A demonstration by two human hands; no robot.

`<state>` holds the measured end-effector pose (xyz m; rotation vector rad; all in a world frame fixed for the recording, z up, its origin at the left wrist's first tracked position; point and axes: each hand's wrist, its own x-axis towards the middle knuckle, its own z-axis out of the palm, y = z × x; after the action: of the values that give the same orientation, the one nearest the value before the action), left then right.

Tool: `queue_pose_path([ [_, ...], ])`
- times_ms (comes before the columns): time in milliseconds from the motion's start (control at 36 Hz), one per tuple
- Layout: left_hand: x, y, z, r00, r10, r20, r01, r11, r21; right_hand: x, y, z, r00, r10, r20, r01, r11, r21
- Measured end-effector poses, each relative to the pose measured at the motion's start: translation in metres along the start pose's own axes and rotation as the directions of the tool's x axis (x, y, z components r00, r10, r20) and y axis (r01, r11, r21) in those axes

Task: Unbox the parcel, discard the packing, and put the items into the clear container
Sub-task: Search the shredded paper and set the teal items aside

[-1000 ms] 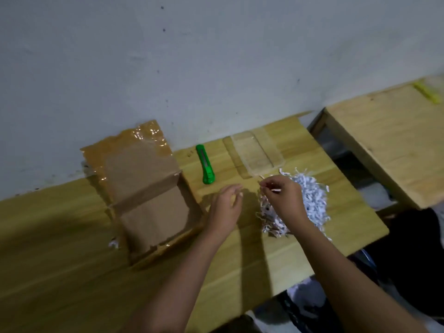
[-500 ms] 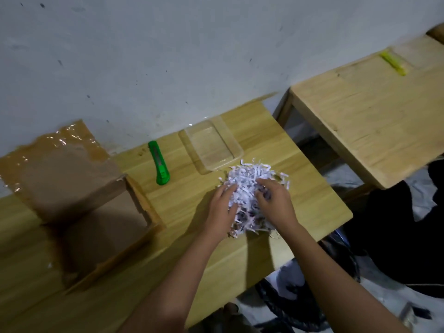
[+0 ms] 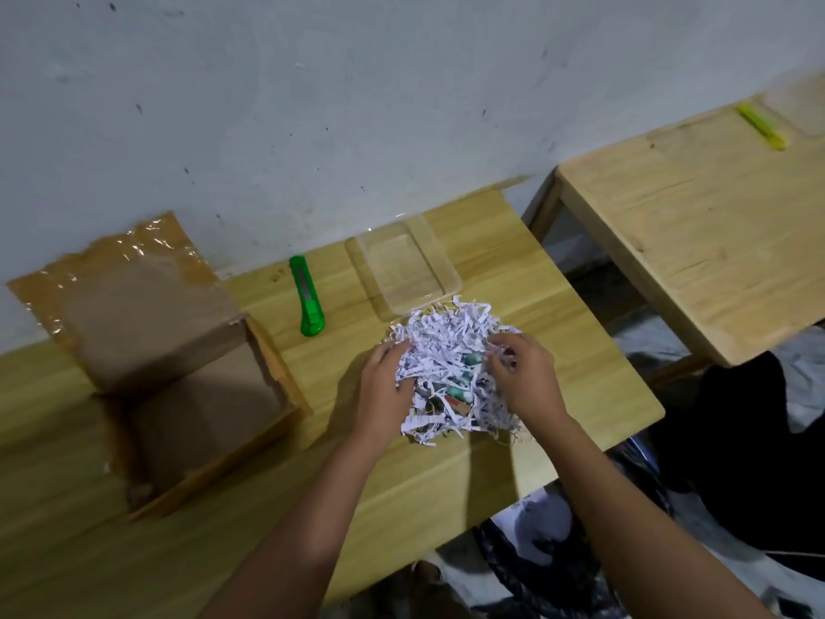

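The head camera, the only view here, looks down on a wooden desk (image 3: pixel 580 350) set against a pale wall. The cardboard box (image 3: pixel 178 373) stands open at the left with its taped flap thrown back, and what shows of its inside looks bare. The shredded paper (image 3: pixel 446 332) lies in a loose heap near the front right of the desk, just in front of the clear container (image 3: pixel 402 270), which looks to hold nothing yet; the heap's far strands touch or overlap its near rim. The left hand (image 3: pixel 379 386) curls into the heap's left side, its grip closed round a wad of shreds with the fingertips buried. The right hand (image 3: pixel 524 377) has a narrow grip, fingers pinching strands at the right side. Holding the heap from both sides like this reads as parting it, and between the hands some small items (image 3: pixel 462 386) show through (greenish and reddish bits, too tangled to name). A green utility knife (image 3: pixel 306 297) lies apart beside the container, probably set aside since the box is open. With the container this close, each item should need only a short carry. The shreds will cling and scatter, so small pieces could be thrown out with them. Under the desk's front edge sits something dark and crumpled (image 3: pixel 535 560), perhaps a rubbish bag. A second desk (image 3: pixel 692 239) at the right carries a yellow knife (image 3: pixel 761 127).
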<state>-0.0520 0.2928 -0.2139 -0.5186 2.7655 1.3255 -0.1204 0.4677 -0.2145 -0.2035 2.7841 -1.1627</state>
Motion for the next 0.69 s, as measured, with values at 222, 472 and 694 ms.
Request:
queue_pose_path([
  [222,-0.002,0.005,-0.009,0.994,0.029,0.101,-0.033,0.999,0.043,0.003,-0.005,0.001,0.993,-0.043,0.112,0.047,0.998,-0.033],
  [472,-0.004,0.011,-0.014,0.991,0.030,0.129,-0.029,1.000,-0.010,0.008,-0.011,0.008,0.978,-0.032,0.206,0.042,0.998,-0.041],
  [694,0.008,0.011,0.001,0.962,0.010,0.273,-0.036,0.995,0.092,0.001,0.002,0.007,0.972,-0.024,0.233,0.034,0.999,-0.042],
])
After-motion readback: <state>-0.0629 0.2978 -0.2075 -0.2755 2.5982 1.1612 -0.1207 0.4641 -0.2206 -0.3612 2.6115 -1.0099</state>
